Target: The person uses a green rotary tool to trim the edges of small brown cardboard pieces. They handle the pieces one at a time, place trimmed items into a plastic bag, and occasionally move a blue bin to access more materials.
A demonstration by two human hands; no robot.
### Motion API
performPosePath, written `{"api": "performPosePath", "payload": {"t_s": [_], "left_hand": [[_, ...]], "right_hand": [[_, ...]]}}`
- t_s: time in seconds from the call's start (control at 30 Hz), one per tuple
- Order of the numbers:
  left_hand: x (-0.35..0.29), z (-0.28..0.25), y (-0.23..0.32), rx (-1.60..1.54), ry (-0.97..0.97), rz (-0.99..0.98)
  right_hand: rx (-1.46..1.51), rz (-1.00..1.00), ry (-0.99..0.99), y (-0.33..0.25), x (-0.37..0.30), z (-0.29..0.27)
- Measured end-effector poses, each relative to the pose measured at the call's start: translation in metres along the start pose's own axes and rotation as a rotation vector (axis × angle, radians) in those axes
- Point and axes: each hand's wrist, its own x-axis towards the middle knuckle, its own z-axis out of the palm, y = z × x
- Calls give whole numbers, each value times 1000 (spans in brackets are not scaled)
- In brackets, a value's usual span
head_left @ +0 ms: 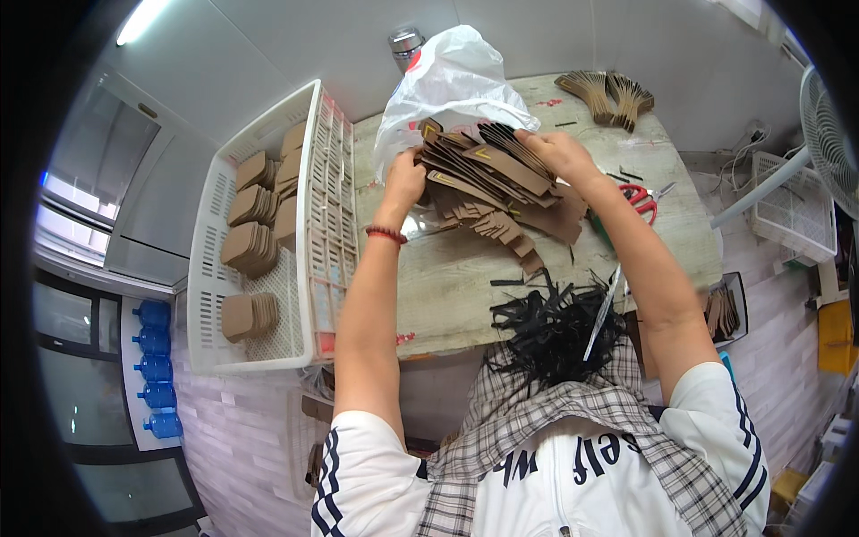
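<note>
A loose pile of flat brown strips, some with a small yellow mark and dark edges, lies at the mouth of a crumpled white plastic bag. My left hand is closed round the pile's left end, its fingertips partly hidden. At the upper right, my right hand grips the ends of the strips, its fingers bent over them. Notched brown pieces spread out below the pile. Red-handled scissors rest beside my right forearm.
A white plastic crate with stacks of rounded brown pieces stands left. Fanned brown strips sit at the table's far right corner. Black scraps and a silver pointed tool lie near my lap. A fan stands right.
</note>
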Motion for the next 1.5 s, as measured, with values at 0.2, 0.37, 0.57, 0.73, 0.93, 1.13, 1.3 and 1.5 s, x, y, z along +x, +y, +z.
{"api": "performPosePath", "payload": {"t_s": [0.2, 0.37, 0.57, 0.73, 0.93, 1.13, 1.3, 1.5], "left_hand": [[-71, 22, 10, -50, 334, 139], [-96, 39, 38, -71, 609, -52], [-117, 72, 49, -804, 714, -412], [-103, 76, 60, -828, 757, -549], [-128, 48, 76, -1096, 872, -294], [-208, -3, 111, -1135, 707, -323], [-251, 35, 143, -1283, 400, -457], [-251, 67, 199, -1386, 313, -455]], "right_hand": [[-419, -324, 423, 92, -98, -10], [-525, -152, 417, 120, -160, -1], [-549, -178, 386, 139, -159, -3], [-332, -28, 230, 127, -172, -20], [-19, 158, 108, 114, -232, -59], [185, 114, 56, 114, -300, -61], [546, 214, -104, 82, -331, -42], [552, 140, -29, 63, -345, -27]]}}
